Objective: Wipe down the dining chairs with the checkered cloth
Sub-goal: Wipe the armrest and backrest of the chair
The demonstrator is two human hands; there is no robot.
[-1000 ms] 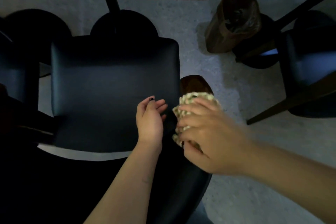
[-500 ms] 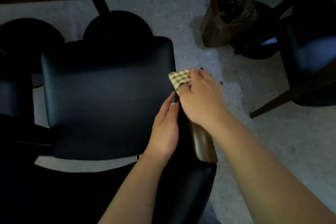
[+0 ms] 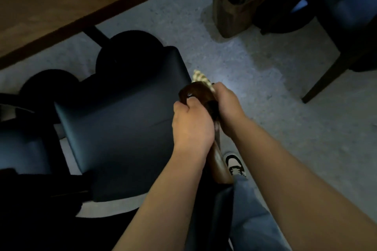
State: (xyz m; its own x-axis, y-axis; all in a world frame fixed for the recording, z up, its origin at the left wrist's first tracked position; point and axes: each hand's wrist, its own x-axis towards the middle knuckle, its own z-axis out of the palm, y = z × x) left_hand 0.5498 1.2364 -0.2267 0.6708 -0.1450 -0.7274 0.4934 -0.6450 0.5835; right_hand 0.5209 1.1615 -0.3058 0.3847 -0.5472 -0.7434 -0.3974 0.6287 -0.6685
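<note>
A dark padded dining chair (image 3: 122,124) fills the middle of the view, seen from above. Its brown wooden armrest (image 3: 196,91) runs along the right side of the seat. My left hand (image 3: 191,126) curls round the armrest's inner side near its front end. My right hand (image 3: 226,104) is on the armrest's outer side and holds the checkered cloth (image 3: 201,77), of which only a small corner shows past my fingers.
A wooden table (image 3: 71,2) lies at the upper left, its black pedestal base (image 3: 130,51) behind the chair. A bin lined with a brown bag (image 3: 238,0) stands on the floor at the upper right, beside another chair (image 3: 346,26). My shoe (image 3: 234,164) is below the armrest.
The view has tilted and swung left. My left hand went from lying flat beside the armrest to gripping it. My right hand slid the cloth to the armrest's outer front end.
</note>
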